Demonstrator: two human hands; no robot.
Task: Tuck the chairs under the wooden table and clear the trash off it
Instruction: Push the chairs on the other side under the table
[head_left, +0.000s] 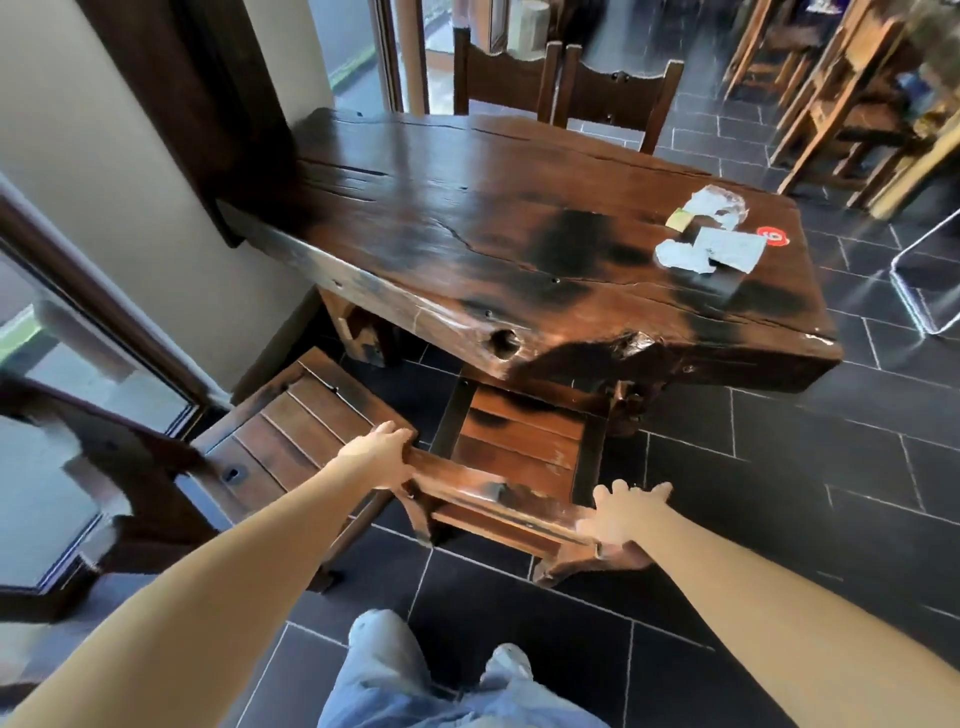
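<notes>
Because your hands are on the two ends of the chair's top rail (498, 501), the push to come turns on how that rail lies to the counter (467, 208). Your left hand (382, 457) is curled around the rail's left end, fingers over the far side. Your right hand (621, 512) lies flat on the right end with fingers spread, pressing rather than gripping. The rail's long axis runs from upper left to lower right, roughly parallel to the counter's near edge.

The chair (519, 441) faces the counter, seat forward, and the front of the seat is already under the overhang; the back of the seat and the backrest stand clear of it. The direction to go is straight away from you. Both hands look about equally placed, so I judge an even push will keep it square.

A second chair (291, 431) stands just to the left, skewed, its seat corner near your left hand and well out from under the counter. Two more chairs (561, 85) stand at the far side.

The trash (711, 244), crumpled paper scraps and wrappers, lies at the counter's far right end, well beyond either hand and nearer your right.
</notes>
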